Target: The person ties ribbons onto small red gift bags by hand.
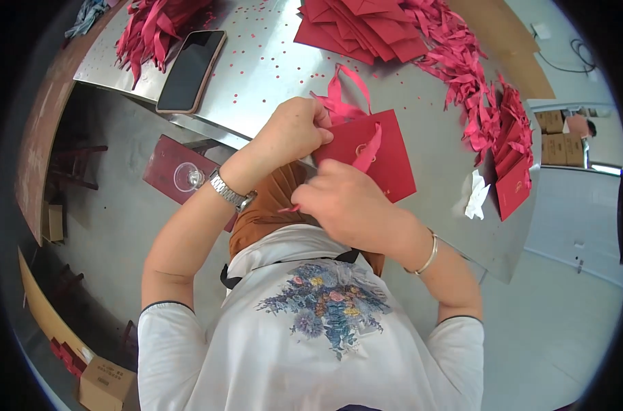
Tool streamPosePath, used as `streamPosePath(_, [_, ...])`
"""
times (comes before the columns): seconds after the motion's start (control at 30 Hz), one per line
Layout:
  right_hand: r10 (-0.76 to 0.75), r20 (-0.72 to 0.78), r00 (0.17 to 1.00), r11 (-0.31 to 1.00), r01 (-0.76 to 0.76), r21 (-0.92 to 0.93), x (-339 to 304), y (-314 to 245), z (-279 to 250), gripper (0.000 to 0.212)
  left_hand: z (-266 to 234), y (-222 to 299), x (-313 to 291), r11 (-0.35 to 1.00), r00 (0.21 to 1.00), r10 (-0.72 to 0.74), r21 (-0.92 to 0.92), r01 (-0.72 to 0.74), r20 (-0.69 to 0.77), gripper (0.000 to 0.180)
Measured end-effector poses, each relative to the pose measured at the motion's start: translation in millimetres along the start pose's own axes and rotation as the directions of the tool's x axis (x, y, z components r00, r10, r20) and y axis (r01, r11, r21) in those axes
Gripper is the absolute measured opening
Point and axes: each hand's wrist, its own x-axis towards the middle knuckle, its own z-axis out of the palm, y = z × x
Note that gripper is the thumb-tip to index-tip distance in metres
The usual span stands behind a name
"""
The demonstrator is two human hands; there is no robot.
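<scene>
A flat red paper gift bag point(397, 152) lies at the near edge of the metal table, tilted, with a loop of pink ribbon point(352, 77) beyond its far edge. My left hand point(299, 127) is closed, its thumb and fingers pinching the bag's left corner. Over the lower left part of the bag, my right hand point(342, 202) is closed on a pink ribbon point(370, 149) that comes out of the bag's face. A short ribbon end pokes out by the right fingertips. My right hand hides part of the bag.
A smartphone point(192, 70) lies at the table's left edge, beside bunched ribbons point(150, 34). Stacked red bags point(363, 27) stand at the back. Ribboned bags point(506, 147) line the right side near crumpled white paper point(476, 195). Below the table edge, a clear cup point(188, 177) sits on a red stool point(164, 161).
</scene>
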Motion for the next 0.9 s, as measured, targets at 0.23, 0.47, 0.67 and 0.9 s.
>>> streamPosePath(0.23, [0.715, -0.355, 0.602, 0.529, -0.135, 0.838, -42, 40, 32, 0.012, 3, 8, -4, 0.996, 0.997, -0.028, -0.081, 0.034, 0.072, 0.013])
streamPosePath(0.47, [0.712, -0.486, 0.507, 0.66, -0.244, 0.711, -30, 36, 49, 0.014, 1, 15, -4, 0.993, 0.985, -0.08, -0.079, 0.093, 0.152, 0.016])
streamPosePath(0.67, [0.373, -0.695, 0.615, 0.927, -0.274, 0.255, -24, 35, 52, 0.016, 2, 13, -4, 0.997, 0.982, -0.072, -0.028, 0.078, 0.172, 0.014])
streamPosePath(0.9, [0.494, -0.69, 0.528, 0.868, -0.337, 0.364, -23, 33, 52, 0.007, 3, 11, -5, 0.999, 0.985, 0.003, 0.046, -0.011, 0.174, 0.014])
